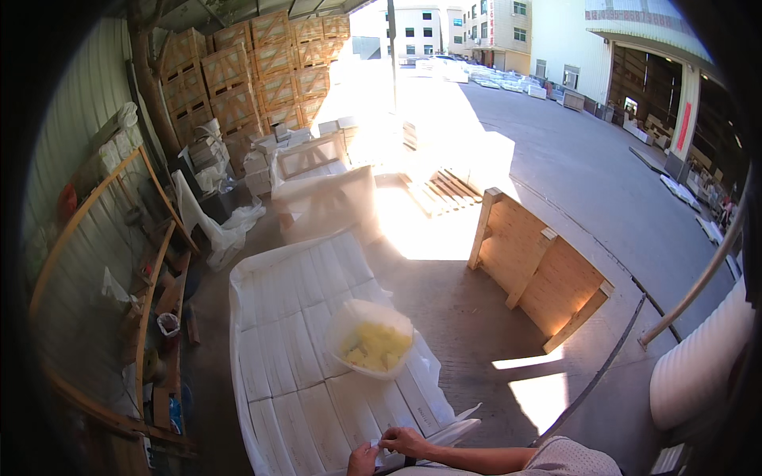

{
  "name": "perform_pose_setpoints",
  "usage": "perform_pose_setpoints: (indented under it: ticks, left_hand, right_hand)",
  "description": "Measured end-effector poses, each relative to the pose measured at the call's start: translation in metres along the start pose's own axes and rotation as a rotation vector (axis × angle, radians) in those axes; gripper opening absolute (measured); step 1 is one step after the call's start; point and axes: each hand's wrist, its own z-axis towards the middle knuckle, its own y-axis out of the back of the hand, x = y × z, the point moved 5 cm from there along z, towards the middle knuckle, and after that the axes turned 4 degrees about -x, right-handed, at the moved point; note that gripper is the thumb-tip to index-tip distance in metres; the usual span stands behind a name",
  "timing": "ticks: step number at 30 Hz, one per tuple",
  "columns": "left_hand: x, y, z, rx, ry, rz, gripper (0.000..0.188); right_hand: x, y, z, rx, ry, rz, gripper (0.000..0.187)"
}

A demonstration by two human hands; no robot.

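a small white piece (376,447), pinched close

your left hand (363,460) and right hand (405,441) meet at the near end of the white boxes (290,349), the fingers of both nearly closed on the small white piece. ahead, on the boxes, a translucent open-topped bag (349,315) holds yellow pieces (376,346).

White on boxes (305,345) and small held piece (375,446), lower centre; yellow on chunks (375,345) inside whitish bag (346,321); orange-tan on wooden panel (540,266), right; fine dots on pale sleeve (578,458), lower right.
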Motion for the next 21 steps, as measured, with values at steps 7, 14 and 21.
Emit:
perform_pose_setpoints:
  ticks: [7,14,21]
  left_hand:
    - [0.049,-0.023,0.040,0.121,-0.801,0.890,0.031]
    - [-0.002,-0.023,0.028,0.211,0.004,-0.180,0.026]
    - [-0.062,-0.048,0.043,0.140,-0.534,0.707,0.019]
  right_hand:
    - [-0.010,0.004,0.001,-0.019,0.034,0.070,0.035]
    - [-0.024,0.017,-0.001,-0.191,0.133,0.231,0.032]
    - [-0.028,0.034,-0.011,-0.278,0.125,0.319,0.032]
